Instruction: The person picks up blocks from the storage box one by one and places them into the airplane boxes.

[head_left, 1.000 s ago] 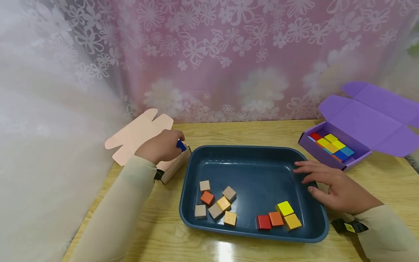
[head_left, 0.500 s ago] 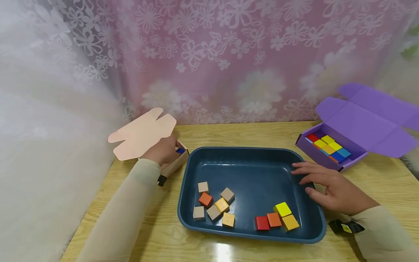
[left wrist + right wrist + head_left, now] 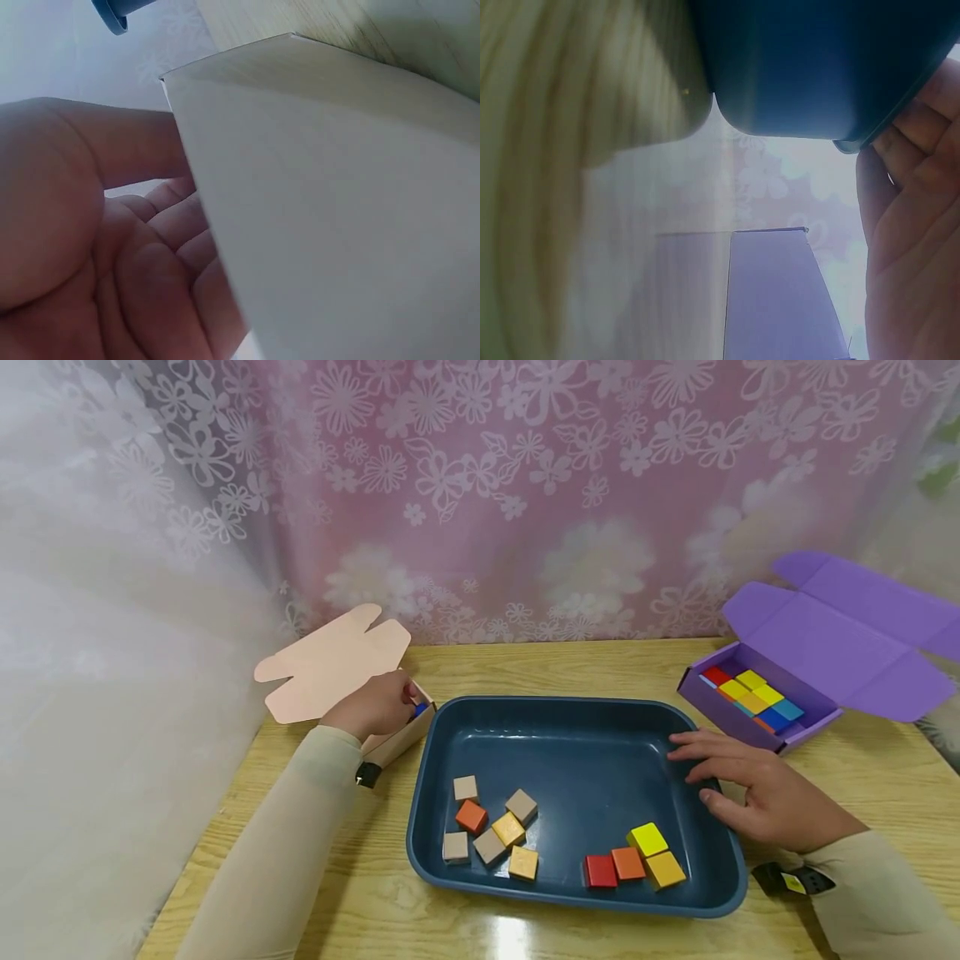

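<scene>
My left hand (image 3: 378, 703) reaches down into a small pale pink cardboard box (image 3: 399, 745), its lid laid back. Blue blocks (image 3: 420, 711) show at the fingertips, inside the box's right end. In the left wrist view, the box wall (image 3: 322, 195) hides the fingertips, so whether they pinch a block is not visible. My right hand (image 3: 761, 789) rests on the right rim of a dark blue tray (image 3: 585, 760), fingers extended over the edge. The tray holds beige, gold and orange cubes (image 3: 491, 846) at left, and red, orange and yellow cubes (image 3: 628, 864) at right.
A purple cardboard box (image 3: 726, 712) with its lid open stands behind my right hand, with several coloured blocks (image 3: 752, 693) packed inside. The wooden table (image 3: 555, 667) runs back to a pink floral curtain (image 3: 480, 485).
My left hand has lowered a blue block from above the pink box down into it, then shifted slightly. The pink box has moved a little. My right hand stays on the tray rim.
</scene>
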A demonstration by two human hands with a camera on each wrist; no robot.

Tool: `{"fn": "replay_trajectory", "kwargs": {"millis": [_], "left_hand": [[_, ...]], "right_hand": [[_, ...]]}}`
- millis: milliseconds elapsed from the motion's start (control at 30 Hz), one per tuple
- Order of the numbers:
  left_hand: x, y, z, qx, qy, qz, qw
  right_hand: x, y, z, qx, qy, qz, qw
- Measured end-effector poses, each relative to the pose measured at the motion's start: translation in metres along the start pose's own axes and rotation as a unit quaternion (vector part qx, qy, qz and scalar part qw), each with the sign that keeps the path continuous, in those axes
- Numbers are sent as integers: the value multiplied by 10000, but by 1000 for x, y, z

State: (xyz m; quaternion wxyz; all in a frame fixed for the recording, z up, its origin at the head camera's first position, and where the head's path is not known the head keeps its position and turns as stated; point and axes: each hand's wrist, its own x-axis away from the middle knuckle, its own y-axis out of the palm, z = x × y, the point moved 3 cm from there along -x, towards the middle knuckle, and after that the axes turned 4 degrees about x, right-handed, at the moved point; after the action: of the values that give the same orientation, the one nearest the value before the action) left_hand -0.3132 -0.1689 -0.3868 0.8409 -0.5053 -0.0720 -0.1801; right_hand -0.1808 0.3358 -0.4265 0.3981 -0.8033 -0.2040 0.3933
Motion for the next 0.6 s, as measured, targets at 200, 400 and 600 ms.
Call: {"fn": "replay_trajectory", "kwargs": {"millis": [200, 400, 600], "left_hand": [[7, -2, 6, 12, 85, 159, 9998], [25, -5, 38, -297, 443, 651, 9965], [48, 10, 97, -762, 1173, 650, 9880]], "right_hand": [[0, 0, 0, -54, -7, -4, 10000], [0, -1, 0, -34, -44, 1, 10000], [0, 0, 0, -45, -39, 20, 10000]]}}
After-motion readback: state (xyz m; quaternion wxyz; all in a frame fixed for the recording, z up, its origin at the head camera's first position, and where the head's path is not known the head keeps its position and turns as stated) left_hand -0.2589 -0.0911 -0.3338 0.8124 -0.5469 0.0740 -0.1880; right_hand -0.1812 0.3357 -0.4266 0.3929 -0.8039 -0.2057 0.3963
